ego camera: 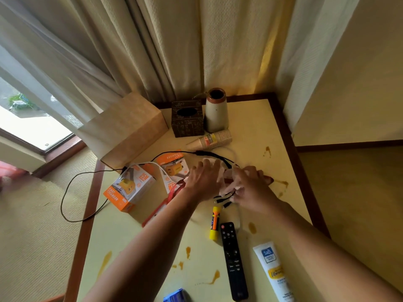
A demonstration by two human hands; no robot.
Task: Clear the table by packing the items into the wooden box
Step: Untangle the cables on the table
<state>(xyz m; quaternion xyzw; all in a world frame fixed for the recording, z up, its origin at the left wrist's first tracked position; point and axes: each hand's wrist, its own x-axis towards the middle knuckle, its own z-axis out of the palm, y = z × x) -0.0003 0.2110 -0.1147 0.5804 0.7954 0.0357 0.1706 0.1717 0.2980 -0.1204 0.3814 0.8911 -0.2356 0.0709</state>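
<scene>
The closed pale wooden box [128, 127] stands at the table's back left. Mid-table, both my hands meet over a crumpled white wrapper [226, 185] tangled with black cables [220, 158]. My left hand [202, 182] lies on the wrapper with fingers stretched forward. My right hand [250, 188] grips the wrapper's right side with curled fingers. Loose on the table lie two orange charger boxes [128, 188] [174, 165], a red lanyard [160, 209], a yellow glue stick [214, 223], a black remote [233, 260], a white cream tube [272, 271] and a blue object [176, 296].
A dark tissue box [187, 118], a grey vase [216, 110] and a lying stack of paper cups [211, 139] sit at the back by the curtains. A black cable loop [67, 197] hangs over the left table edge [93, 192]. Brown stains [214, 277] mark the tabletop.
</scene>
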